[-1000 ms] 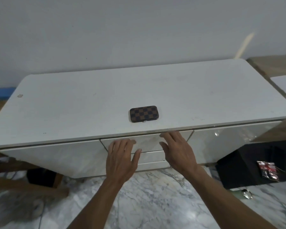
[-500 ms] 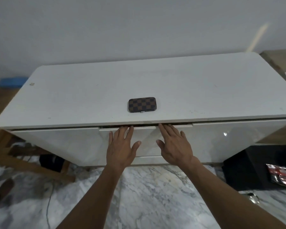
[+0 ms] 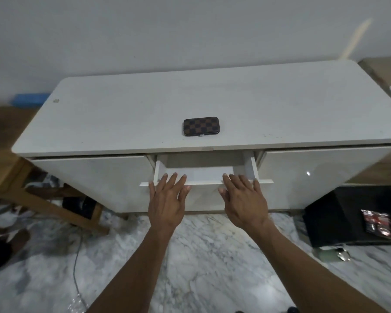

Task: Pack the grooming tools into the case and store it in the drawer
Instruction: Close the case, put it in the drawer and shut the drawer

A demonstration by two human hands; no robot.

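Two hands, left hand (image 3: 167,203) and right hand (image 3: 243,201), rest straight fingers on the open drawer (image 3: 203,176) front edge. One checkered case (image 3: 201,126) lies closed beyond the fingertips, on the cabinet top (image 3: 280,105).

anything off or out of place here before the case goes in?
Nothing stands out. The checkered case lies flat and shut on the cabinet top, near its front edge. The middle drawer is pulled partly out, square, and what shows of it is bare. Both hands, left and right, are open at its front.
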